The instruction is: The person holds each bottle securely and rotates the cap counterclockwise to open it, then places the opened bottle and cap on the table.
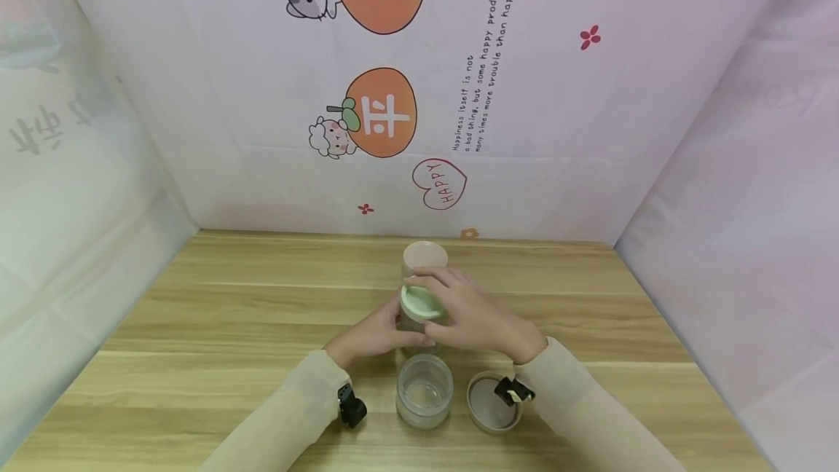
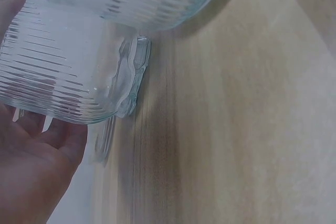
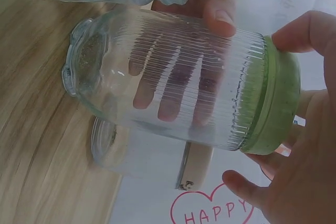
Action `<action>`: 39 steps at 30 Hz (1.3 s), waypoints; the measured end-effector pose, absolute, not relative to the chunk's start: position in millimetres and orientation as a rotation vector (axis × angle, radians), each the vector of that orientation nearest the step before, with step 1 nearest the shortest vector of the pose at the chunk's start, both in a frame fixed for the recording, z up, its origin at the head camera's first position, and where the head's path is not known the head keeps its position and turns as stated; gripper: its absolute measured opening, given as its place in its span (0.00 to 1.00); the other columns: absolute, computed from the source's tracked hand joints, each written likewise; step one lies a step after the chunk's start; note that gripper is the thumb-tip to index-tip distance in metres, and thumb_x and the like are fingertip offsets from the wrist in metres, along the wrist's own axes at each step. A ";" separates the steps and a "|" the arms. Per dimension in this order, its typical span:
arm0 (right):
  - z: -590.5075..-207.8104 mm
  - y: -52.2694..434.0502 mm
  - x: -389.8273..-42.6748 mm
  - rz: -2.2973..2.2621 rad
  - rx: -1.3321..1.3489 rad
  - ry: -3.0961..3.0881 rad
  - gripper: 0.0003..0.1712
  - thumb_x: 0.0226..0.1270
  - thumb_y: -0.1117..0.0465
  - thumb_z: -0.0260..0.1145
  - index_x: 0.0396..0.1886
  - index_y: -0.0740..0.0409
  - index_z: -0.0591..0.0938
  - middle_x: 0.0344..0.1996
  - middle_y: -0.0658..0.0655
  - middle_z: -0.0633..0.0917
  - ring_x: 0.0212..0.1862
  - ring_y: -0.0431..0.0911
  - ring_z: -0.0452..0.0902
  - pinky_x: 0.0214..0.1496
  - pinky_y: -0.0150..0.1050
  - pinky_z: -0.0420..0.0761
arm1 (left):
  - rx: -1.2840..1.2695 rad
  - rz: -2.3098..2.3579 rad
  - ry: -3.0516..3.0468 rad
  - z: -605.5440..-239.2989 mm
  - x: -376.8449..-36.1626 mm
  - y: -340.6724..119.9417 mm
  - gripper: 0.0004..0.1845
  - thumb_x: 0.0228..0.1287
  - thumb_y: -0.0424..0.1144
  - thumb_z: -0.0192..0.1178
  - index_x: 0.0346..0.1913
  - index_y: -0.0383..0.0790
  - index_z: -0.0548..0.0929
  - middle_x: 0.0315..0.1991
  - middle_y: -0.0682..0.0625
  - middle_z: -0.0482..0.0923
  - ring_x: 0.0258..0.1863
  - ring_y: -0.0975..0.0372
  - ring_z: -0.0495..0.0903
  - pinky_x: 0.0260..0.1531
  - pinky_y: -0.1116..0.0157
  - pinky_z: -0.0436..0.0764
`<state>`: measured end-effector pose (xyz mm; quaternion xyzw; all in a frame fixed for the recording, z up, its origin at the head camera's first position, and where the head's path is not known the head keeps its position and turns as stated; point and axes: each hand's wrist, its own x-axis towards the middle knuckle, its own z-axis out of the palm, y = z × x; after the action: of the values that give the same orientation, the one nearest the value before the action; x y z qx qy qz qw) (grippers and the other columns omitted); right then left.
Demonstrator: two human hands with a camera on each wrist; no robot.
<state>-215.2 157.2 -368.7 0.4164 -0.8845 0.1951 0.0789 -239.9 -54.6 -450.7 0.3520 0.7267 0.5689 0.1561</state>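
At the centre of the head view we see a ribbed glass jar (image 1: 419, 315) standing on the wooden table (image 1: 197, 326). Our left hand (image 1: 370, 337) grips its body, fingers wrapped round the glass, while our right hand (image 1: 475, 319) curls its fingers over the green lid (image 1: 422, 302). Behind it stands a jar with a beige lid (image 1: 424, 257); lower in the frame sit an open jar (image 1: 424, 392) and a loose lid (image 1: 488, 403).
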 end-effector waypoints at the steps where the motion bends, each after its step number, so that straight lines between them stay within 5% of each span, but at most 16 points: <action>1: -368.8 157.2 -215.3 0.590 1.253 -2.652 0.41 0.55 0.52 0.67 0.72 0.49 0.71 0.70 0.56 0.69 0.69 0.53 0.64 0.64 0.56 0.71 | 0.998 1.622 2.085 -450.2 -239.5 -55.0 0.47 0.65 0.41 0.69 0.78 0.57 0.50 0.67 0.54 0.68 0.67 0.62 0.67 0.70 0.53 0.61; 14: -369.7 154.5 -214.6 0.533 1.167 -2.569 0.41 0.61 0.38 0.69 0.70 0.51 0.72 0.69 0.60 0.70 0.68 0.54 0.64 0.64 0.58 0.68 | 0.962 1.626 2.119 -449.3 -238.6 -55.3 0.50 0.63 0.42 0.71 0.79 0.57 0.47 0.68 0.53 0.66 0.67 0.61 0.67 0.70 0.53 0.62; 22: -369.5 152.1 -214.1 0.431 1.007 -2.552 0.45 0.58 0.27 0.67 0.67 0.50 0.76 0.59 0.54 0.76 0.59 0.50 0.70 0.53 0.49 0.71 | 0.991 1.656 2.094 -450.4 -239.5 -53.6 0.52 0.62 0.42 0.72 0.79 0.62 0.47 0.72 0.58 0.62 0.70 0.63 0.63 0.71 0.51 0.59; 39: -372.3 151.1 -214.0 0.354 0.905 -2.582 0.48 0.54 0.20 0.62 0.65 0.46 0.77 0.49 0.50 0.76 0.48 0.45 0.74 0.44 0.43 0.70 | 0.995 1.660 2.071 -450.9 -241.0 -52.9 0.51 0.62 0.40 0.72 0.78 0.63 0.49 0.70 0.58 0.65 0.68 0.64 0.67 0.69 0.54 0.64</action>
<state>-214.0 151.1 -372.3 0.3219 -0.9189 0.1261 0.1901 -241.0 -52.9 -450.9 0.3468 0.7221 0.5786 0.1530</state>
